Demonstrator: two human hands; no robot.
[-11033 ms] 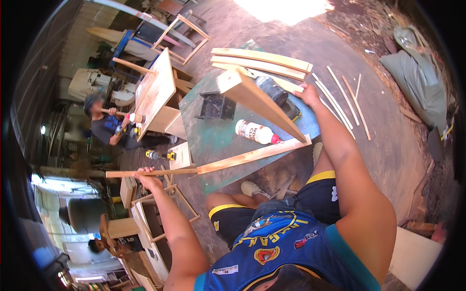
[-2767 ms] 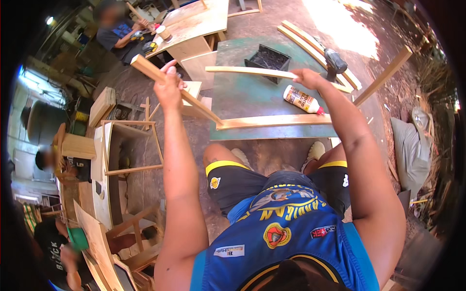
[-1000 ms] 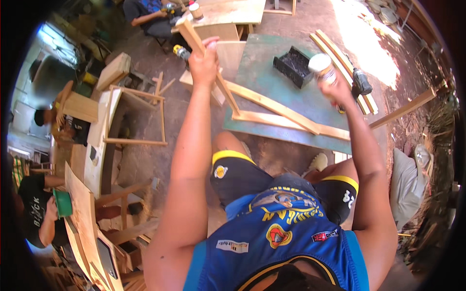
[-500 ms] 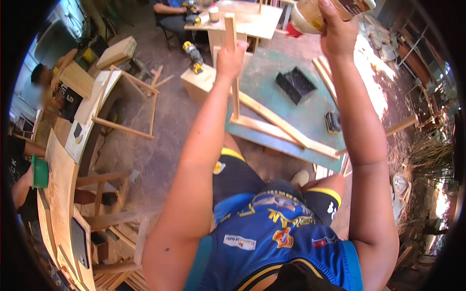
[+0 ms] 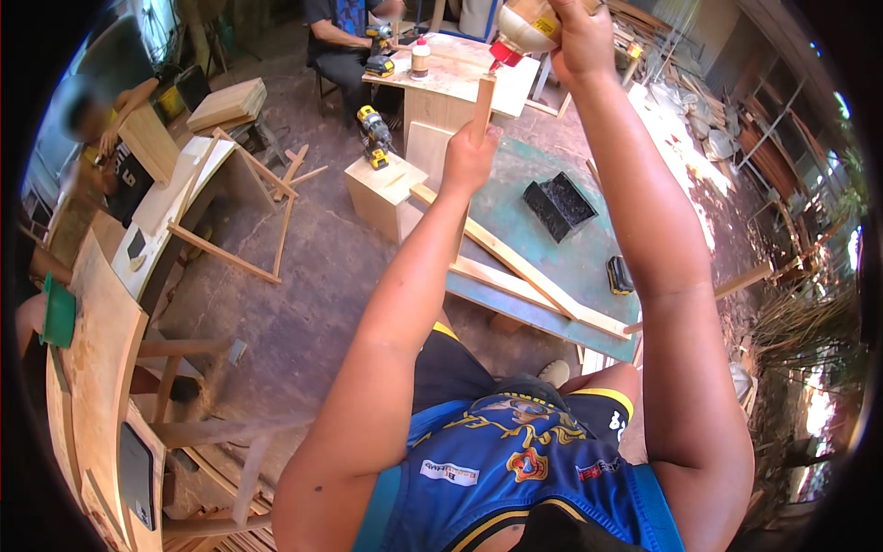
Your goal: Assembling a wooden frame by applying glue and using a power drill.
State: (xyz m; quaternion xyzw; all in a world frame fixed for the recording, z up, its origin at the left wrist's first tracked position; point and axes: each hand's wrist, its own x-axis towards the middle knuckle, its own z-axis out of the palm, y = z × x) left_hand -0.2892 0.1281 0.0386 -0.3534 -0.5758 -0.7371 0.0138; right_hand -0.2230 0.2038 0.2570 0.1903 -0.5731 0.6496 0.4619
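My left hand [image 5: 471, 163] is closed round an upright wooden strip [image 5: 485, 103], whose top end sticks up above my fist. In my right hand [image 5: 581, 41] is a glue bottle [image 5: 531, 26], tipped so that its red cap [image 5: 506, 53] points down. The cap's tip is at the strip's top end; whether they touch I cannot tell. Below, wooden pieces [image 5: 543, 292] lie crossed on the green worktable [image 5: 524, 158], close to the strip's lower part. My forearm partly hides that lower part.
A black tray [image 5: 559, 207] and a battery pack [image 5: 620, 275] lie on the worktable. Left of it, a yellow-black drill [image 5: 374, 136] stands on a wooden box [image 5: 384, 182]. Ahead, a person [image 5: 340, 41] sits at another table with a small glue bottle [image 5: 420, 59]. Wooden frames [image 5: 225, 253] stand left.
My right hand has brought the glue bottle left and its cap down to the strip's top end. My left hand has shifted slightly right and lower, still holding the strip.
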